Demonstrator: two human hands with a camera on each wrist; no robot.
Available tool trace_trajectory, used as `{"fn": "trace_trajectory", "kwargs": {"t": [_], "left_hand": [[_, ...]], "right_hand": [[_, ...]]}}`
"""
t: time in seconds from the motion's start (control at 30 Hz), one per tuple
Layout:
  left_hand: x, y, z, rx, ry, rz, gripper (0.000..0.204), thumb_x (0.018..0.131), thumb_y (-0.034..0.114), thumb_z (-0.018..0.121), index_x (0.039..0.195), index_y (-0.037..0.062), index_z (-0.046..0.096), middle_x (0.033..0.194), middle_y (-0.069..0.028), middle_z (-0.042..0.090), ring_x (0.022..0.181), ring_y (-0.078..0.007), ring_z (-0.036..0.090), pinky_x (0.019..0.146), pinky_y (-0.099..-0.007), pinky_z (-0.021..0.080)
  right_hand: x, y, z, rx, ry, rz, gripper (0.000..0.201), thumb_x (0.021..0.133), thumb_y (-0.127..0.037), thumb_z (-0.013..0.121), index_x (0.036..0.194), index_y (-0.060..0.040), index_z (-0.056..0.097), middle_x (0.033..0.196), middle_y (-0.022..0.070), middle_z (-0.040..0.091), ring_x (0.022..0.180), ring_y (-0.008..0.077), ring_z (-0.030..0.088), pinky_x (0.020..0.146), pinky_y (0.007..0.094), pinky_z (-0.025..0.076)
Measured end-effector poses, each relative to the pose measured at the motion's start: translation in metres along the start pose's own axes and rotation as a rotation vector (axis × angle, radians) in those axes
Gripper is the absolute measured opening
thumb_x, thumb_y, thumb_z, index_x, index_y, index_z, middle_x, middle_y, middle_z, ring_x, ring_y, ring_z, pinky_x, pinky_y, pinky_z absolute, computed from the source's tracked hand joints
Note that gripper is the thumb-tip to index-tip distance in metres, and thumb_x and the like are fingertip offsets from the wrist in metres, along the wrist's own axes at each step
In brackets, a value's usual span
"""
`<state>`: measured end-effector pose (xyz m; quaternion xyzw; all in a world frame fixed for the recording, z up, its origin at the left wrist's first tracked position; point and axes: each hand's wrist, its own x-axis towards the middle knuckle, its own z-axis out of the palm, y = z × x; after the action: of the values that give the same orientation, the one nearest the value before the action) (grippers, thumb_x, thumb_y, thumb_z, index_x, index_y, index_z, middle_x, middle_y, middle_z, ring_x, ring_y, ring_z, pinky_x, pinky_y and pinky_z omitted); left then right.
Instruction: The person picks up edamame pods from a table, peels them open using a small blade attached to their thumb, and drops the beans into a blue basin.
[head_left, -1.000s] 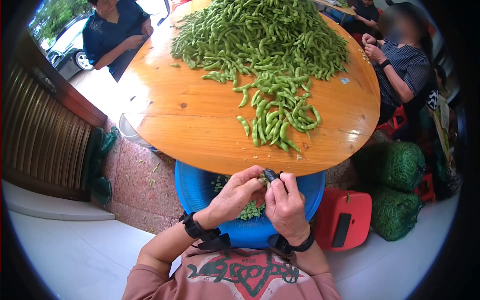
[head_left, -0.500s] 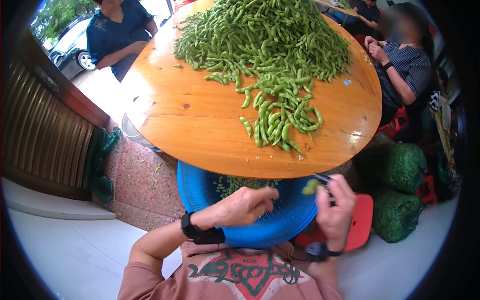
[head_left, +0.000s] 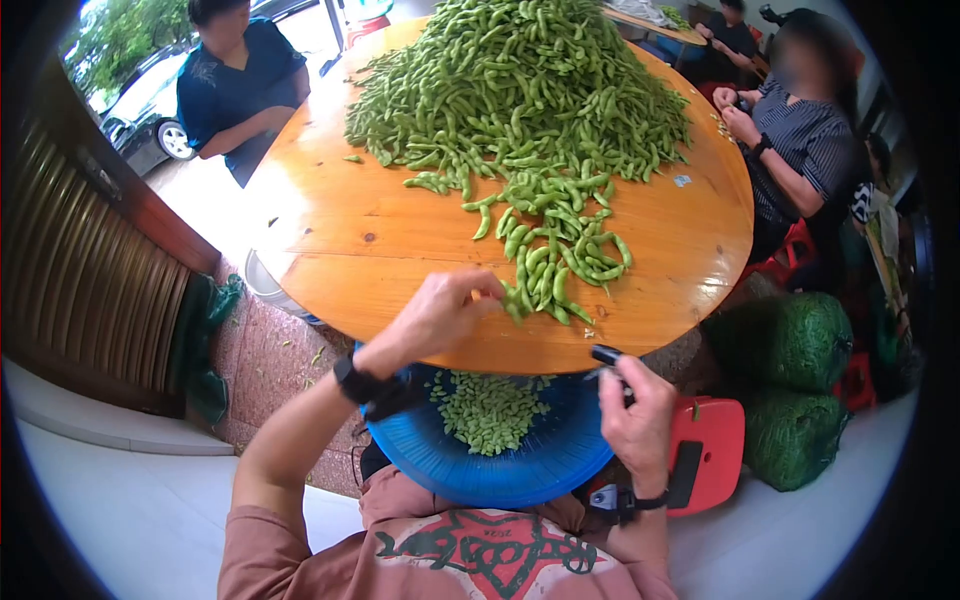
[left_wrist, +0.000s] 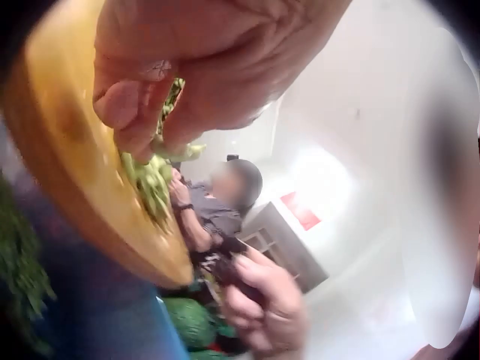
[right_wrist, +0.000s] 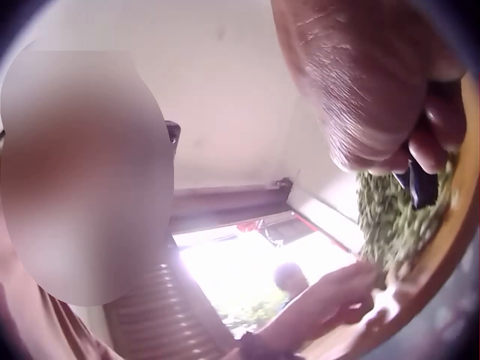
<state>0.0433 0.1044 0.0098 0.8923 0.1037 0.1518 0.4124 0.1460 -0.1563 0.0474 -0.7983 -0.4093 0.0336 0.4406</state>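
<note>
- R hand, nearest us: fingers curled round a small black tool, by the basin's R side. Prob. on standby for the next pod. Vs. ½ sec ago, we see it in from farther R, & no green bit shows at the tool now.
- Blue basin, w/ shelled beans in it, below the table edge. More of the beans show now b/c L hand's gone from over them.
- L hand: out over the table, fingertips pinching a pod at the near end of the loose pods; bit blurred. Step in hand, we'd say: picking up a fresh pod. Next move calls for bringing it back over the basin to the tool, w/o dragging others along.
- Table: loose pods trail back to the big heap, which looks abt same as earlier. Lots left, we reckon.
</note>
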Motion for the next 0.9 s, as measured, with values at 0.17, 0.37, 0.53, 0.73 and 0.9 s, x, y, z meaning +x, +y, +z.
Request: {"fn": "trace_trajectory", "kwargs": {"t": [0.17,0.37,0.53,0.73,0.9], "left_hand": [[-0.046,0.044,0.035,-0.974,-0.143,-0.415,0.012,0.1,0.015,0.062,0.106,0.0049,0.063,0.077,0.0032,0.06,0.061,-0.0019,0.049,0.049,-0.0182,0.036],[-0.064,0.044,0.06,-0.85,0.007,-0.342,0.009,0.1,0.011,0.06,0.103,0.0028,0.062,0.074,0.0031,0.057,0.062,-0.0034,0.05,0.052,-0.0189,0.038],[-0.068,0.042,0.07,-0.765,0.097,-0.302,0.008,0.1,0.01,0.059,0.1,0.0024,0.062,0.071,0.0012,0.056,0.059,-0.0052,0.05,0.051,-0.0205,0.039],[-0.073,0.043,0.068,-1.696,-0.218,-0.51,0.015,0.101,0.02,0.058,0.098,0.006,0.059,0.074,-0.0045,0.061,0.054,-0.0114,0.054,0.041,-0.0228,0.037],[-0.077,0.034,0.079,-1.688,-0.279,-0.477,0.015,0.101,0.024,0.058,0.101,0.0081,0.059,0.076,-0.0056,0.061,0.053,-0.0139,0.055,0.044,-0.0238,0.039]], "right_hand": [[-0.002,-0.003,0.041,0.853,-0.249,0.423,0.012,0.098,-0.008,0.058,0.096,0.0026,0.062,0.067,-0.0048,0.048,0.054,0.0017,0.044,0.047,0.02,0.034],[-0.005,-0.005,0.047,0.913,-0.259,0.468,0.012,0.098,-0.009,0.058,0.098,0.0025,0.062,0.066,-0.0048,0.048,0.055,0.0021,0.044,0.046,0.0205,0.034],[-0.006,0.009,0.05,1.023,-0.303,0.524,0.012,0.098,-0.008,0.059,0.102,0.0032,0.063,0.069,-0.0035,0.049,0.055,0.0023,0.044,0.045,0.02,0.033],[-0.004,0.008,0.03,1.371,-0.431,0.686,0.012,0.098,-0.007,0.057,0.101,0.0033,0.064,0.074,-0.0024,0.052,0.054,0.002,0.041,0.045,0.0184,0.031],[-0.008,0.007,0.026,1.177,-0.479,0.558,0.011,0.097,-0.005,0.056,0.1,0.0031,0.064,0.077,-0.0017,0.055,0.055,0.0025,0.043,0.046,0.0186,0.032]]}}
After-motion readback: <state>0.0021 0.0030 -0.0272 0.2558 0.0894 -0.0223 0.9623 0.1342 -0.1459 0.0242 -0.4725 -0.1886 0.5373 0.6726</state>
